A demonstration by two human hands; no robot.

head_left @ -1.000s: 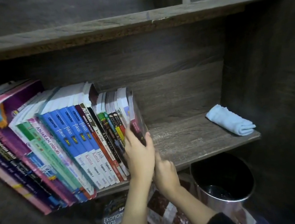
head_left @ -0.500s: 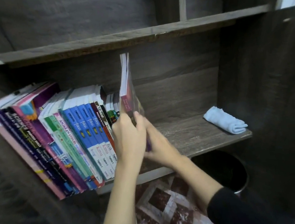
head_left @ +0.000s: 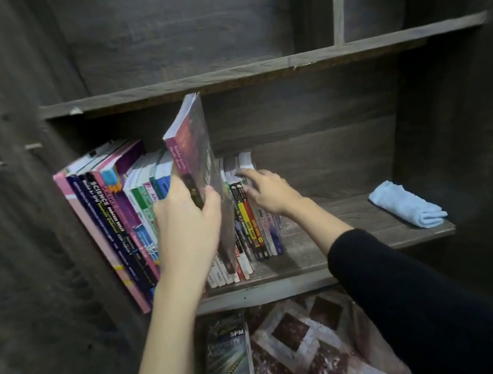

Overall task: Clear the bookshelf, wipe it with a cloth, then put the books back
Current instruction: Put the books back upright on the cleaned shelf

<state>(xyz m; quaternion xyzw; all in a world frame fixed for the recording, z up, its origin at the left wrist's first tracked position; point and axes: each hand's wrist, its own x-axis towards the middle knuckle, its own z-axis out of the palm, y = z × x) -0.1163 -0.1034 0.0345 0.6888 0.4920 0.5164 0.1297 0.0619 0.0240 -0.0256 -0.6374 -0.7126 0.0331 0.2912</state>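
The dark shelf board (head_left: 324, 248) holds a leaning row of books (head_left: 113, 222). Your left hand (head_left: 188, 225) clasps a purple paperback (head_left: 194, 149) raised before that row, seemingly for removal; your right hand (head_left: 271, 193), empty and loose, touches the row's right-end tops. The folded blue cloth (head_left: 405, 204) lies well right of the row, ready for wiping.
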